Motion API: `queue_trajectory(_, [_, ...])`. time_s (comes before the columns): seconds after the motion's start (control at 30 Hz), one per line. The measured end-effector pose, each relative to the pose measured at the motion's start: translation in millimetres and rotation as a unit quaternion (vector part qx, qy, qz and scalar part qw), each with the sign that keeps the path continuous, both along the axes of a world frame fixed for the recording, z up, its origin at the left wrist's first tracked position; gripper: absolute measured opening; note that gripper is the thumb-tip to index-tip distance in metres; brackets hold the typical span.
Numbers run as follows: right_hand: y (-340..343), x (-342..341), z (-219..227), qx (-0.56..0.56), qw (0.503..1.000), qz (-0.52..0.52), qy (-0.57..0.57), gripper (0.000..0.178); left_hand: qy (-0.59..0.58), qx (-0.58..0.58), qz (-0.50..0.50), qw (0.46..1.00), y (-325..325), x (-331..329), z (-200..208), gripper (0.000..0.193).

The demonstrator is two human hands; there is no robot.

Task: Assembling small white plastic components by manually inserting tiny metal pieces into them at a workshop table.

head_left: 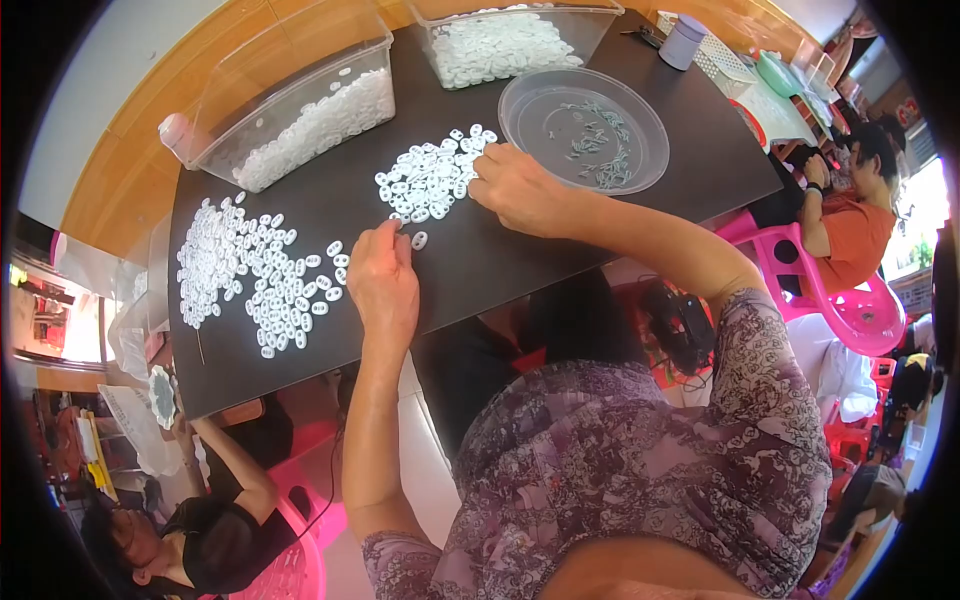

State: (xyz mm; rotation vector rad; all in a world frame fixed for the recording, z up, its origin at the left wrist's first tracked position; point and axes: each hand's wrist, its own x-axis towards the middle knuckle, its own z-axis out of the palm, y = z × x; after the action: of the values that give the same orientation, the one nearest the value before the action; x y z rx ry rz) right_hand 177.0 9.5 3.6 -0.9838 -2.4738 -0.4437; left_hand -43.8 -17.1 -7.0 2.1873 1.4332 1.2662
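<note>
A heap of small white oval pieces with dark marks point(430, 178) lies on the dark table between my two hands. My left hand point(385, 280) is at the heap's near left edge, its fingers drawn together; whatever they hold is hidden. One loose white oval piece point(419, 241) rests just right of those fingertips. My right hand point(522, 190) bends over the heap's right edge with fingers curled and closed, and I cannot make out what is in them. Beyond it sits a round clear tray point(654, 150) with many small grey-green slender parts point(598, 140) scattered inside.
More white oval pieces point(285, 285) spread over the left of the dark table point(450, 275). Two clear bins, one at back left point(375, 58) and one farther right point(602, 32), hold white pieces. A lavender cup point(683, 43) stands far right. People sit at left point(215, 540) and right point(850, 220).
</note>
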Motion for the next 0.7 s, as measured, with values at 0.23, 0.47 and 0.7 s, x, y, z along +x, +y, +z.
queue_trajectory(0.23, [-1,0,-2,0.077,0.993,0.031,-0.085,0.008,-0.073,0.038,0.019,0.996,-15,-3,-2,0.014])
queue_trajectory(0.47, [-9,-12,-5,0.030,0.994,0.042,0.092,0.008,-0.130,0.012,0.001,0.991,-29,13,-4,0.012])
queue_trajectory(0.7, [-32,-33,4,-0.369,0.842,-0.041,0.390,0.012,-0.309,-0.208,-0.029,0.927,-26,33,5,0.014])
